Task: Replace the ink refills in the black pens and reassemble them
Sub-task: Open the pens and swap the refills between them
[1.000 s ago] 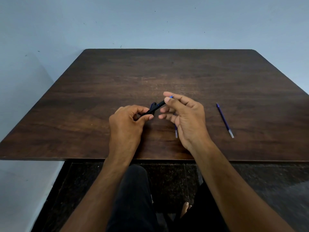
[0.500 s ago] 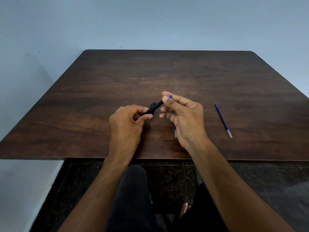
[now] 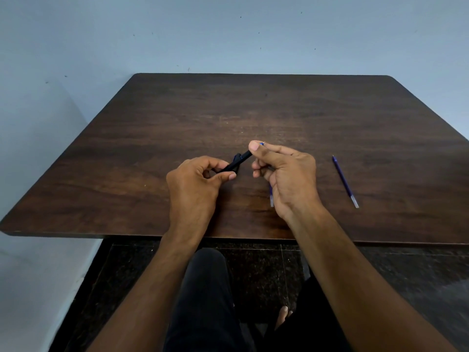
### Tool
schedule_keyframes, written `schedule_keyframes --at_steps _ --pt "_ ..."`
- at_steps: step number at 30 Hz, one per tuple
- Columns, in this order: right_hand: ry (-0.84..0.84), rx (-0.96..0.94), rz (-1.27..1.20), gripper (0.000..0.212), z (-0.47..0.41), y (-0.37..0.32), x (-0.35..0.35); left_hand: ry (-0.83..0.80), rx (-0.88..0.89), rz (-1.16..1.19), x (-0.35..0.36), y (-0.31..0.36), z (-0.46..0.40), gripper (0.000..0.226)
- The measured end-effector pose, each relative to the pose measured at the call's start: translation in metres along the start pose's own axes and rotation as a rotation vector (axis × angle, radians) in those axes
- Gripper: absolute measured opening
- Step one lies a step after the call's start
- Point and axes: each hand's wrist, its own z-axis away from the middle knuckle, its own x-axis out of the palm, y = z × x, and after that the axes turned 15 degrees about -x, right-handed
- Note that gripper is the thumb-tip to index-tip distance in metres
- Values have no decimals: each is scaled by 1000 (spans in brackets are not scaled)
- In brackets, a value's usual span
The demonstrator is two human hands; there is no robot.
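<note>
Slightly advanced since the earlier frame, the right hand (image 3: pixel 286 174) pinches the blue tip of a refill (image 3: pixel 262 143) at the mouth of the black pen (image 3: pixel 239 161), thumb and forefinger closed on it; insertion is judged nearly complete; the left hand (image 3: pixel 195 184), curled closed, grips the pen's rear, held just above the desk (image 3: pixel 253 110); a spare refill (image 3: pixel 345 182) lies well right; another (image 3: pixel 271 199) shows partly beneath the right hand.
</note>
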Motion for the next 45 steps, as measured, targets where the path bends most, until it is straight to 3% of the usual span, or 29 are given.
schedule_keyframes --at_steps 7,12,16,22,27,32,37,40,45 --pt "33 -3 17 9 -3 3 3 43 42 -32 -2 2 3 26" --pt "-60 -30 90 16 -6 6 1 93 22 -32 -4 2 4 26" --pt "-165 -74 352 26 -10 4 -4 99 -69 -8 -5 0 1 22" --pt "-310 -136 945 10 -25 4 7 89 -149 100 -4 3 1 22" --pt "-359 -143 1234 33 -35 19 29 79 -153 119 -4 4 0 20" --pt "-330 -147 1352 49 -38 38 37 62 -138 111 -5 0 1 23" --pt "-311 -119 1418 40 -42 39 41 63 -127 92 -3 -4 -3 25" --pt "-353 -96 1450 48 -42 32 43 70 -110 70 -3 -5 -3 25" --pt "-348 -64 1335 38 -40 15 32 73 -131 62 -3 -7 -4 26"
